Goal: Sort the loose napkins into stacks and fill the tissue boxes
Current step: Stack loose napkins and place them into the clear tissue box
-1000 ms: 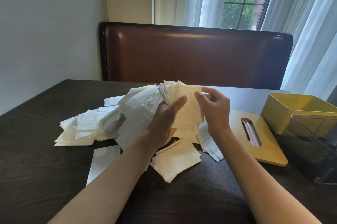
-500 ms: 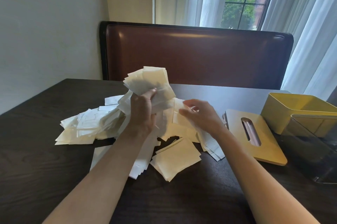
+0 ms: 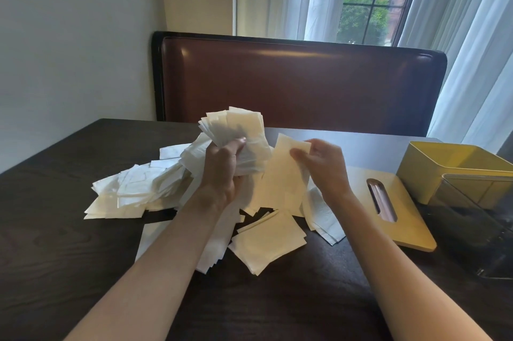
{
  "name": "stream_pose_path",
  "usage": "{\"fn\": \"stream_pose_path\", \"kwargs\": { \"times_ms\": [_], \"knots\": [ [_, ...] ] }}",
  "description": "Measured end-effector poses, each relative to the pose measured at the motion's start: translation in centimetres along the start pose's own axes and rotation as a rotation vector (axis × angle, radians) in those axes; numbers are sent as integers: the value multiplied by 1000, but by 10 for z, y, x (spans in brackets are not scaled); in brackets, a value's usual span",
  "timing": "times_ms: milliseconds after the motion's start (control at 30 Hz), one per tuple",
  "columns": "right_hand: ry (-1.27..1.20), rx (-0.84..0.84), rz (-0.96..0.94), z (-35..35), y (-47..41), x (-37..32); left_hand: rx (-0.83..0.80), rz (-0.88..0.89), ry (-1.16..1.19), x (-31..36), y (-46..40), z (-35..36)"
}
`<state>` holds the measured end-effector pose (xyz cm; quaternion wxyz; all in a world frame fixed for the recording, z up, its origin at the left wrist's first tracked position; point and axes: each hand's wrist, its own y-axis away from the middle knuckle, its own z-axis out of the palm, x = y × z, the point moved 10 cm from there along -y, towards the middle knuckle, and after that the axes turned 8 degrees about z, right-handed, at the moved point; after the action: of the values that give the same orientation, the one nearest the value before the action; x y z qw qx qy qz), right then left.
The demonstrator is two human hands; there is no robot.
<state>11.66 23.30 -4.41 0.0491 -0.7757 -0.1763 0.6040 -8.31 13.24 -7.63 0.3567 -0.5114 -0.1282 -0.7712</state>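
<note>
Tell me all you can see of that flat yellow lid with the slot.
The yellow lid lies flat on the dark table, right of the napkin pile and in front of the open yellow box. It looks like matte wood or plastic with rounded corners and one long oval slot. Neither hand touches it.

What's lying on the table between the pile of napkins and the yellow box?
In the head view, the box's flat lid with its slot lies between the napkin pile and the yellow box.

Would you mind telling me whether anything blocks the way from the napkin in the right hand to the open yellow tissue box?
Nothing visible does. The right hand pinches a napkin; the yellow tissue box stands open to its right. Its slotted lid lies flat on the table between them, low enough to pass over.
</note>
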Motion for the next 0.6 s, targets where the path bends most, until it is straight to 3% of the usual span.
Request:
{"fn": "stream_pose_path", "kwargs": {
  "times_ms": [167, 333, 400, 500, 600],
  "knots": [
    [-352, 63, 16, -17, 3, -2, -25, -20, 5, -4, 0, 4],
    [-699, -196, 120, 0, 6, -7, -76, -40, -18, -8, 4, 11],
    [-654, -232, 119, 7, 8, -9, -151, -132, 39, -17, 12, 25],
    [-422, -148, 48, 6, 7, -8, -309, -233, 109, -22, 28, 47],
    [-277, -99, -18, 7, 7, -9, -475, -135, 1, -17, 34, 59]
  ]
}}
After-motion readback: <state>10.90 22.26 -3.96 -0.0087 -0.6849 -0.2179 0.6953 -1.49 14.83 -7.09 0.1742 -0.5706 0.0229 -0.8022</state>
